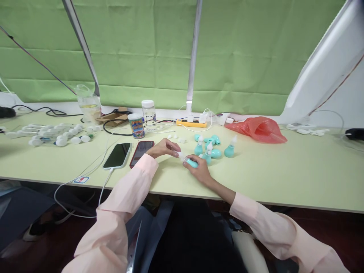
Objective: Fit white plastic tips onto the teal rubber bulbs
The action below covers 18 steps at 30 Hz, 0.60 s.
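Note:
My right hand (200, 169) is closed round a teal bulb (192, 163) with a clear neck that points up and left. At that neck, my left hand (165, 148) pinches a small white tip (181, 154). Just behind my right hand stand teal bulbs with white nozzles, one (208, 153) close to the fingers and another (198, 147) farther back. A third upright bulb (229, 150) stands apart to the right. Loose teal bulbs (216, 153) lie among them. Several small white pieces (175, 137) rest beyond my left hand.
Two phones, one pale-edged (117, 156) and one red-edged (141, 151), lie left of my hands. Behind them are a printed cup (136, 127) and a clear jar (149, 116). A yellow power strip (191, 123) and a red bag (258, 129) are at the back. White-capped tubes (61, 134) cover the left.

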Each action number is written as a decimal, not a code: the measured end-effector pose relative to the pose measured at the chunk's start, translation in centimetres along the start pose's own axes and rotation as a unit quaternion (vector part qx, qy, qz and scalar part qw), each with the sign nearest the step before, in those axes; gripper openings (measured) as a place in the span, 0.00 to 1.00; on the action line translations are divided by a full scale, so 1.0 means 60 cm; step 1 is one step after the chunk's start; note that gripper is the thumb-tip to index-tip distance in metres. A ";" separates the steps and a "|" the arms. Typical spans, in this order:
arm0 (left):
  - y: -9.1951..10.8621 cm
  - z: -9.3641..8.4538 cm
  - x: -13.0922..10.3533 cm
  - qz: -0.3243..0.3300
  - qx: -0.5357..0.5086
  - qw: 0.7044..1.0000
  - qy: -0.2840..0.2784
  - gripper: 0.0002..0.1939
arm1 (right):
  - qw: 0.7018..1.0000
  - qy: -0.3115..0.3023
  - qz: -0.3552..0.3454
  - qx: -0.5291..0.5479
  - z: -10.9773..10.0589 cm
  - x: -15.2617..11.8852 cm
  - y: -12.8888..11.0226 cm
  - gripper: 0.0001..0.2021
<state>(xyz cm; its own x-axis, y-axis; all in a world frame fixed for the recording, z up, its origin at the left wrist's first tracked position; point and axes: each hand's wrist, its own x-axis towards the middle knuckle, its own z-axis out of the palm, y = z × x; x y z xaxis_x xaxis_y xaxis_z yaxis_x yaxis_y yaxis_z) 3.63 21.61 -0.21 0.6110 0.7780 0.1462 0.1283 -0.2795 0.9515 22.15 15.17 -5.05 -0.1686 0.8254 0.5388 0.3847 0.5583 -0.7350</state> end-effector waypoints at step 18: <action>-0.003 -0.003 -0.001 -0.059 -0.033 0.992 -0.106 0.12 | 0.997 -0.066 -0.025 -0.036 -0.005 -0.008 0.002 0.10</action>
<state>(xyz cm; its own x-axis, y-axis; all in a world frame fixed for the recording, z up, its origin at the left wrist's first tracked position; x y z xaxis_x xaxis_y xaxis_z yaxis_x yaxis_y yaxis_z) 3.42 21.70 -0.32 0.7467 0.6648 -0.0217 0.1617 -0.1497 0.9754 22.58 14.81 -5.28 -0.3059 0.8032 0.5112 0.4370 0.5954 -0.6742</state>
